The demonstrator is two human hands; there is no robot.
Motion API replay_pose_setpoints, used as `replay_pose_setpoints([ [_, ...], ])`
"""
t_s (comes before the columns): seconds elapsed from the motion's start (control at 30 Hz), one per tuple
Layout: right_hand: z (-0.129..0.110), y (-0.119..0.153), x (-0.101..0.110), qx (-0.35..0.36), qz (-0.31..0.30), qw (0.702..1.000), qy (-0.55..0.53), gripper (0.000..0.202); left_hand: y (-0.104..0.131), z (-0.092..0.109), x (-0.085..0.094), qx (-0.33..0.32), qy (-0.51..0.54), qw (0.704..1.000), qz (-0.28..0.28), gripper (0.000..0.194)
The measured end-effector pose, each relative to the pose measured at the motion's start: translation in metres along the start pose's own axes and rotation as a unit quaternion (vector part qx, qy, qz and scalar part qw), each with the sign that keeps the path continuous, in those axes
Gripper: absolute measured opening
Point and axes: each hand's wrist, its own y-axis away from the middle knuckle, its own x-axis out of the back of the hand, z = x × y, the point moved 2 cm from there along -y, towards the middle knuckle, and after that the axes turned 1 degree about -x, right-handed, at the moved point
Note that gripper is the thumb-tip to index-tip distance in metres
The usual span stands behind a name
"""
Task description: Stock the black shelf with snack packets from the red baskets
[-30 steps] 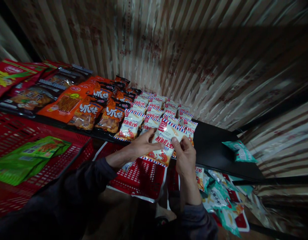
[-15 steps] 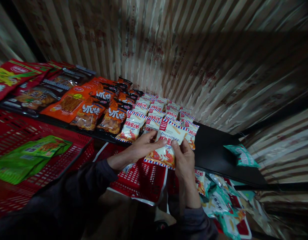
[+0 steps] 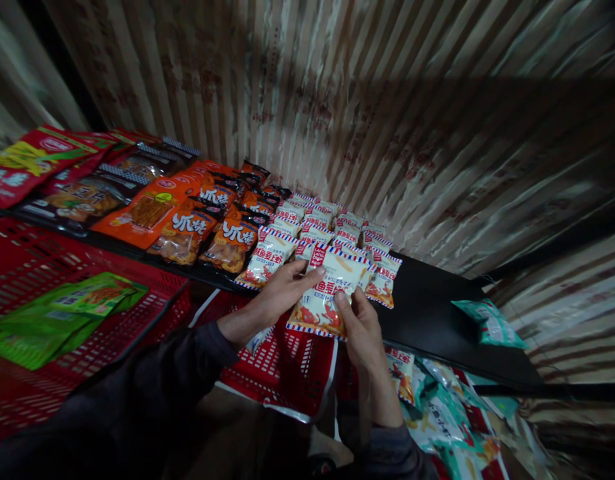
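Observation:
Between my two hands is a white snack bag [image 3: 317, 303] with red lettering and a red-and-blue striped edge. My left hand [image 3: 282, 293] grips its left side, thumb on the front. My right hand [image 3: 360, 327] pinches its right side, thumb also on the front. The bag tilts a little, above the front edge of the black shelf [image 3: 427, 313]. Just behind it, several matching white bags [image 3: 316, 220] lie in rows on the shelf. One of these, a white bag [image 3: 267, 257] at the front left of the rows, lies beside my left hand.
Left along the shelf lie orange bags [image 3: 184, 230], dark bags [image 3: 82, 197] and red bags [image 3: 34, 160]. A teal bag [image 3: 490, 321] sits at the right end. Below are a red basket [image 3: 162, 287] holding green bags [image 3: 67, 313], another red basket [image 3: 297, 373], and teal bags [image 3: 444, 413].
The bag in my hands has shifted slightly left, and my right hand has moved lower along its side. The view has shifted a little, so the shelf appears slightly lower and further right.

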Motion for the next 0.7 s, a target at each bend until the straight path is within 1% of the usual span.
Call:
replay_pose_setpoints([
  [0.03, 0.001, 0.000, 0.000, -0.007, -0.008, 1.000, 0.002, 0.045, -0.001, 0.002, 0.001, -0.004, 0.005, 1.000, -0.002, 0.041],
  [0.07, 0.003, 0.000, 0.001, -0.015, -0.020, 1.000, 0.006, 0.045, -0.002, 0.005, 0.002, -0.011, 0.005, 1.000, 0.008, 0.041],
  [0.2, 0.007, 0.002, -0.003, -0.021, -0.055, 0.998, 0.024, 0.037, -0.005, 0.009, 0.008, -0.018, 0.000, 0.998, 0.058, 0.039],
  [0.3, 0.008, 0.002, -0.006, -0.018, -0.042, 0.999, 0.009, 0.044, -0.007, 0.008, 0.011, -0.031, 0.017, 0.996, 0.086, 0.039],
  [0.37, 0.009, 0.001, -0.006, -0.032, -0.026, 0.999, -0.003, 0.053, -0.008, 0.009, 0.014, -0.053, 0.031, 0.991, 0.119, 0.040],
  [0.43, 0.011, 0.001, -0.005, -0.053, -0.016, 0.998, -0.013, 0.057, -0.010, 0.013, 0.019, -0.068, 0.038, 0.984, 0.159, 0.039],
  [0.5, 0.012, 0.000, -0.005, -0.074, -0.015, 0.997, -0.028, 0.055, -0.012, 0.018, 0.026, -0.076, 0.045, 0.976, 0.197, 0.038],
  [0.57, 0.014, 0.000, -0.009, -0.093, -0.015, 0.994, -0.049, 0.049, -0.015, 0.023, 0.031, -0.087, 0.055, 0.968, 0.227, 0.036],
  [0.7, 0.020, 0.004, -0.022, -0.125, -0.014, 0.989, -0.076, 0.041, -0.017, 0.024, 0.036, -0.105, 0.069, 0.961, 0.248, 0.037],
])
